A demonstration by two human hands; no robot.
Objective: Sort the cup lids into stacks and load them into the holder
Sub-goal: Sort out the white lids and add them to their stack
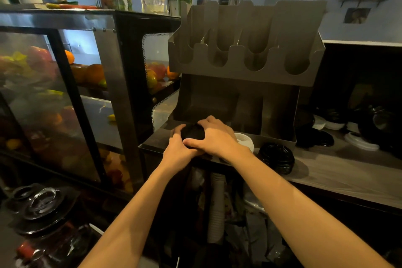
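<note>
two bare forearms (134, 213) lead to a short stack of round black plastic cup lids (193, 133) on the front ledge of the grey steel holder (278, 115), left hand (178, 148) curled round its eight o'clock edge, right hand (217, 137) round two o'clock, the scalloped slots (237, 56) rising at twelve.

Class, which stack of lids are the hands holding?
The black stack gripped between left hand and right hand; the white stack and black counter stack sit unheld to its right.

Display case (113, 85) is walling off the left. Lower bay of the holder (239, 77) is standing open, a dark lid stack (193, 132) sitting at its mouth. White lids (245, 138) and black lids (277, 156) are crowding the counter (348, 172) rightward.
</note>
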